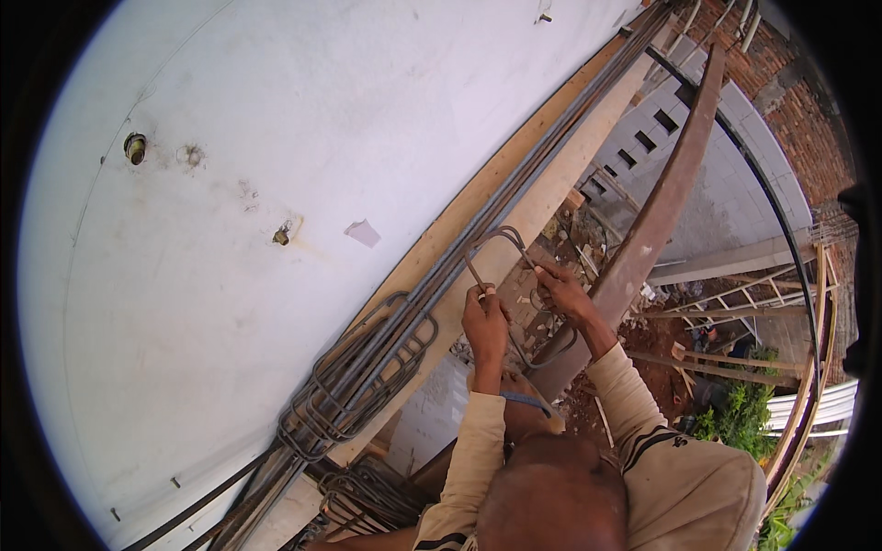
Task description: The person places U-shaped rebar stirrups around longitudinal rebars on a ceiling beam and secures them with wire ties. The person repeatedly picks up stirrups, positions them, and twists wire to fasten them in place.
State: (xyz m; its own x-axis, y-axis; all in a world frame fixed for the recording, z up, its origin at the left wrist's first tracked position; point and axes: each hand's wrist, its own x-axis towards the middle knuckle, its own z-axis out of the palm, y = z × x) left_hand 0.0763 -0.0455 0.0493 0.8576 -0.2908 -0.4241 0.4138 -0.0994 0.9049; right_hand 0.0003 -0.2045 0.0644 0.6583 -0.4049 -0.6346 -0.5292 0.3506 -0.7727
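Stirrup of bent dark steel rod (496, 243) gripped by both our hands, left (484, 317) and right (560, 289), steadying it around the long rusty rebar bundle (514, 184) on the timber beam (542, 207).

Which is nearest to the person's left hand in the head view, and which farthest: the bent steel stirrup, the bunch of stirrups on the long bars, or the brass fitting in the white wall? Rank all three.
1. The bent steel stirrup, gripped in the left hand, just above it.
2. The bunch of stirrups, lower left along the long bars.
3. The brass fitting, far upper left on the white wall.
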